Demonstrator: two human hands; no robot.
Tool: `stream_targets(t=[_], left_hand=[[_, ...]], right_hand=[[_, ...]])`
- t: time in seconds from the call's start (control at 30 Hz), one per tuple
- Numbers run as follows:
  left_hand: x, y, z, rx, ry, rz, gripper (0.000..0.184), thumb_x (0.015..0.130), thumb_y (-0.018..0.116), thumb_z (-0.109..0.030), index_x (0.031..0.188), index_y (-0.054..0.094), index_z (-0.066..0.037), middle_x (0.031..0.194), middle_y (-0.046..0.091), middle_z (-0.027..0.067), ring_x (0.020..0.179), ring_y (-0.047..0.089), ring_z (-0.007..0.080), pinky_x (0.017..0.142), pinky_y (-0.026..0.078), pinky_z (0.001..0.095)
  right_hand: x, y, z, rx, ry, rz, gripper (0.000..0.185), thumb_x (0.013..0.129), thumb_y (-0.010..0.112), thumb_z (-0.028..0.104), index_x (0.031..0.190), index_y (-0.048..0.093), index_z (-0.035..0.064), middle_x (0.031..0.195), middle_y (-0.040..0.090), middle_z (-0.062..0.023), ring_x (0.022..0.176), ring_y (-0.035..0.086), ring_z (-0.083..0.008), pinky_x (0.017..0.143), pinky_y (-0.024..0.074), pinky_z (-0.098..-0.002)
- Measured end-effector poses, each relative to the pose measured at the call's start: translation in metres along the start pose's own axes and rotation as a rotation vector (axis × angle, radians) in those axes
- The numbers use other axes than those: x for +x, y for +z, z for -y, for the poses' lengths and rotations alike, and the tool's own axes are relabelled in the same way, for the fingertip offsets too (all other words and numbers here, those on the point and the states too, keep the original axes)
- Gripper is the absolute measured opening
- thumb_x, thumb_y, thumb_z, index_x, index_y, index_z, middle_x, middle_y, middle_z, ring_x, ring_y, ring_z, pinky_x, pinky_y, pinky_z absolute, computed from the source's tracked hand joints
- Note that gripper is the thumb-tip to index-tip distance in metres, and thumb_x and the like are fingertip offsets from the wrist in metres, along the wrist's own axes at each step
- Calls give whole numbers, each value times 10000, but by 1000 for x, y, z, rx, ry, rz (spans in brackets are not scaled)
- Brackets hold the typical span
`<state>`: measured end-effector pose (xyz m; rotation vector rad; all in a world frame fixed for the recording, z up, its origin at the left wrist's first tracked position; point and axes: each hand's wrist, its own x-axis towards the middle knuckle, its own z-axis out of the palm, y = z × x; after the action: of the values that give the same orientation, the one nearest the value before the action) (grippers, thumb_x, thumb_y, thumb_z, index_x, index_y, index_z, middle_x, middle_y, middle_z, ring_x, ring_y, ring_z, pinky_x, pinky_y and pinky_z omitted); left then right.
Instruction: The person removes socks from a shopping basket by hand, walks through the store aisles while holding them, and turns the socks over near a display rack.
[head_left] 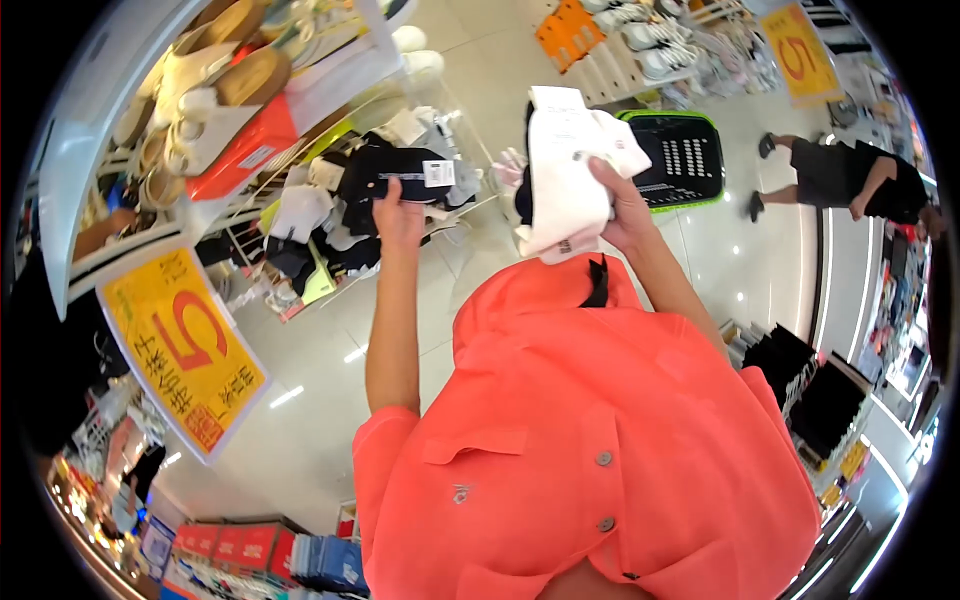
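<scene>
My left hand grips the edge of a black pair of socks with a white label, over a rack basket heaped with black, white and grey socks. In my right hand is a bundle of white socks, pinched between thumb and fingers, with something dark along its left side. The bundle hangs above the floor, apart from the rack.
A black shopping basket with a green rim stands on the floor beyond my right hand. Shoe shelves rise at the upper left, above a yellow price sign. A person in black walks at the right.
</scene>
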<state>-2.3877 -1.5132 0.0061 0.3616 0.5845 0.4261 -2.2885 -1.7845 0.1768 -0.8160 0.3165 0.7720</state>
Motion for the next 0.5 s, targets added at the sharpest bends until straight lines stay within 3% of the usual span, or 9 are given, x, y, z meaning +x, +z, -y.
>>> stream_targets(t=[0.07, 0.13, 0.2, 0.23, 0.27, 0.33, 0.4, 0.47, 0.5], left_hand=[[34, -41, 9, 75, -46, -182, 287, 903, 520, -38, 1187, 505, -75, 1170, 567, 104, 1043, 562, 251, 967, 427, 434], [75, -144, 9, 789, -153, -39, 394, 886, 558, -83, 1263, 445, -72, 1238, 518, 102, 1090, 521, 241, 967, 393, 460], [4, -15, -18, 623, 11, -469, 464, 869, 584, -122, 1304, 432, -65, 1230, 522, 95, 1089, 517, 215, 954, 391, 423], [-12, -1, -30, 705, 80, -336, 445, 867, 596, -107, 1295, 478, -77, 1199, 546, 93, 1068, 534, 191, 923, 417, 339], [-29, 16, -42, 711, 81, -343, 445, 867, 596, -107, 1295, 478, -77, 1199, 546, 93, 1068, 534, 191, 923, 417, 339], [-63, 64, -66, 1001, 278, 4, 457, 845, 623, -90, 1272, 476, -21, 1259, 499, 139, 1120, 499, 189, 931, 415, 351], [-104, 124, -78, 1093, 383, 140, 446, 803, 668, -93, 1215, 526, 1, 1254, 515, 142, 1128, 507, 211, 950, 405, 340], [-129, 160, -85, 1587, 643, 407, 572, 776, 693, -84, 1281, 452, 38, 1316, 461, 172, 1188, 481, 254, 966, 406, 327], [-134, 167, -78, 1593, 649, 395, 572, 776, 693, -84, 1281, 452, 38, 1316, 461, 172, 1188, 481, 254, 966, 406, 327]], right_hand=[[-3, 6, 1, -9, -2, -5, 560, 851, 633, 153, 1327, 360, 40, 1243, 522, -123, 1126, 540, -230, 957, 464, -391], [0, 13, 0, -77, -85, 8, 579, 821, 665, 107, 1316, 371, 47, 1207, 533, -116, 1099, 552, -205, 900, 501, -352], [4, 19, -2, -62, -62, -6, 581, 817, 668, 94, 1313, 371, 42, 1198, 539, -114, 1079, 563, -197, 870, 515, -341], [6, 22, -4, -132, -77, 7, 585, 827, 660, 117, 1324, 360, 44, 1219, 530, -110, 1100, 550, -201, 893, 498, -347], [7, 24, -8, -201, -84, 17, 590, 838, 651, 141, 1336, 349, 47, 1241, 521, -106, 1121, 538, -204, 916, 481, -353], [14, 38, -14, -215, -79, 59, 598, 840, 652, 148, 1342, 343, 44, 1239, 521, -101, 1117, 536, -191, 905, 481, -340], [23, 48, -25, -291, -103, 68, 587, 848, 648, 175, 1338, 349, 48, 1224, 531, -95, 1081, 555, -173, 860, 504, -322], [28, 56, -31, -370, 27, 78, 573, 863, 638, 222, 1333, 357, 52, 1212, 538, -83, 1037, 572, -155, 800, 524, -303], [30, 72, -34, -294, -3, 103, 532, 862, 641, 220, 1299, 388, 52, 1127, 566, -64, 955, 586, -134, 711, 520, -283]])
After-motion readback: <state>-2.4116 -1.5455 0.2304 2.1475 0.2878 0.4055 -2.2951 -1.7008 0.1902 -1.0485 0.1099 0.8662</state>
